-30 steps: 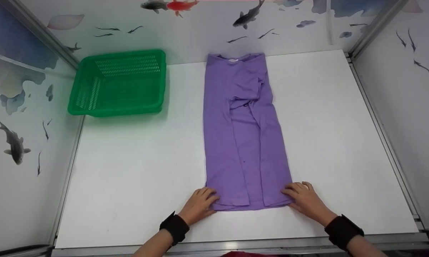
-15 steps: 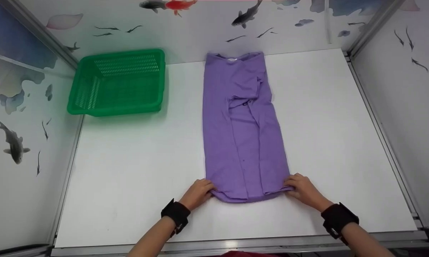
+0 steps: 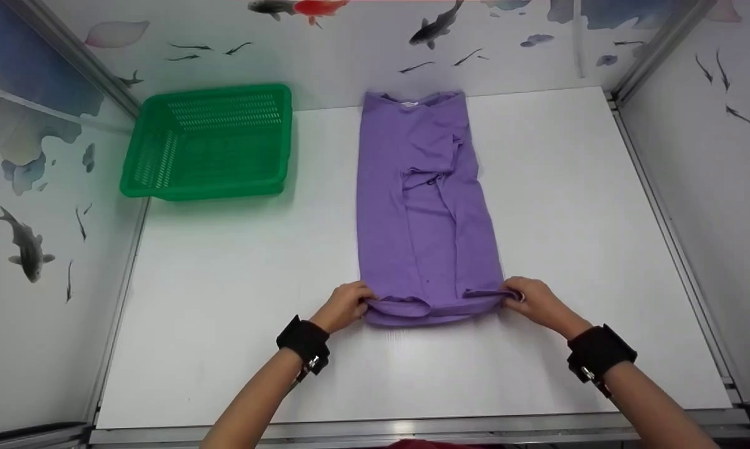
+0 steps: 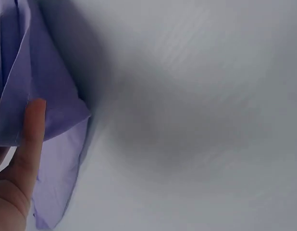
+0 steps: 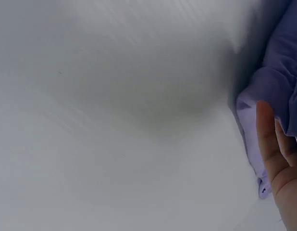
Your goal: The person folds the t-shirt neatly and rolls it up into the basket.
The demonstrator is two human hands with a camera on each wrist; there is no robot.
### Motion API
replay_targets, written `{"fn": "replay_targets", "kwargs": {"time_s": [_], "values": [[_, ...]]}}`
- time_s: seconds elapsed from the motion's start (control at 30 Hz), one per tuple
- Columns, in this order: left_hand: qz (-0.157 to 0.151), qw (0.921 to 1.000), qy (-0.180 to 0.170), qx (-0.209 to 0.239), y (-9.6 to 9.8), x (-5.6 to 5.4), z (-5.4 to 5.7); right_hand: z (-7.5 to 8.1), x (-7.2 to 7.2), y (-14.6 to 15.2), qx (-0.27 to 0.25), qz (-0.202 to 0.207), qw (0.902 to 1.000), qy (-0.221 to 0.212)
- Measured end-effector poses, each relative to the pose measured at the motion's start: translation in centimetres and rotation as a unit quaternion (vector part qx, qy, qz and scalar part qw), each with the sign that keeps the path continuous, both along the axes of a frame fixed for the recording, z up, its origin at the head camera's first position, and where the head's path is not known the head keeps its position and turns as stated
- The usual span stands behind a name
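Note:
A purple shirt (image 3: pixel 384 218), folded into a long narrow strip with a small white label at its collar, lies lengthwise on the white table. My left hand (image 3: pixel 345 305) pinches the near left corner of its hem. At the near right corner, my right hand (image 3: pixel 537 302) grips the other end of the hem. Between the hands the near edge is lifted and curls back over itself. In the left wrist view the thumb (image 4: pixel 32 139) presses on the purple cloth (image 4: pixel 57 106). The right wrist view has the thumb (image 5: pixel 268 139) against the bunched fabric (image 5: pixel 271 84).
A green plastic basket (image 3: pixel 206 193) with slotted walls stands at the back left of the table (image 3: pixel 256 262). Walls printed with fish enclose the back and both sides. A metal rail (image 3: pixel 449 429) runs along the front edge.
Both hands have moved away from the person, taking hold of the hem corners and lifting them. The near edge of the shirt has come up and begun to roll back; the basket stays put.

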State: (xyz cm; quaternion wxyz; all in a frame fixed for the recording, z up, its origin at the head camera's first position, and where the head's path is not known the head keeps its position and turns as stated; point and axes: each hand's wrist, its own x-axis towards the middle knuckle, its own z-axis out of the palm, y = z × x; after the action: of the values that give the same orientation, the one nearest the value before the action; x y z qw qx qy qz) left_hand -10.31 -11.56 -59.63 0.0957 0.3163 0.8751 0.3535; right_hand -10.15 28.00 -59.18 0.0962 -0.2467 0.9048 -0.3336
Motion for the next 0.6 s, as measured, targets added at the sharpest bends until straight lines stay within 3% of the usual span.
{"fn": "replay_targets", "kwargs": {"time_s": [0.2,0.37,0.5,0.6], "values": [[0.054,0.9966,-0.062,-0.006,0.1,-3.7,1.0,1.0,-3.9,-0.6,0.013,-0.023,0.9993,-0.027],[0.122,0.9852,-0.121,-0.004,0.7,-6.4,0.7,0.6,-6.7,-1.3,0.018,-0.061,0.9973,-0.038],[0.143,0.9726,-0.183,0.004,1.0,-7.4,0.2,0.0,-7.8,-1.7,-0.001,-0.094,0.9928,-0.074],[0.126,0.9652,-0.229,0.003,0.9,-7.6,-0.2,-0.4,-8.0,-1.9,-0.021,-0.106,0.9869,-0.12]]}}
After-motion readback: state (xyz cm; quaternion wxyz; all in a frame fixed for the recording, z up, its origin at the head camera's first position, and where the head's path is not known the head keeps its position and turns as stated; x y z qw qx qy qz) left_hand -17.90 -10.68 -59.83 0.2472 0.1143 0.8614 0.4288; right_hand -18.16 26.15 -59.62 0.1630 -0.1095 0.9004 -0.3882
